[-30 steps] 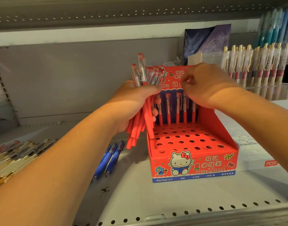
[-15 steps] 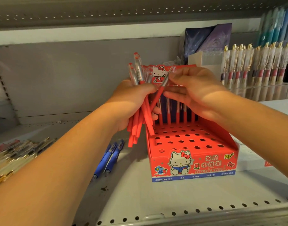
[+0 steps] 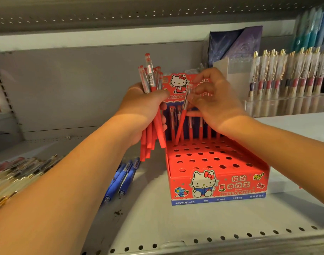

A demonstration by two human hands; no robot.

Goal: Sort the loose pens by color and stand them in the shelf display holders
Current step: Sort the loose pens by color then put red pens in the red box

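I see a white shelf with little holes along its front edge. A grey wall is behind it. Some blue pens lie flat on the shelf, left of a red box. More pens with gold bits lie far left. A clear rack at the right holds standing pens.

The red box has a cat picture and many round holes on top. A few red pens stand in its back row.

My left hand grips a bunch of red pens, just left of the box. My right hand pinches one pen over the back row. It is clear on top and red below, and it leans. I cannot tell if its tip is in a hole.
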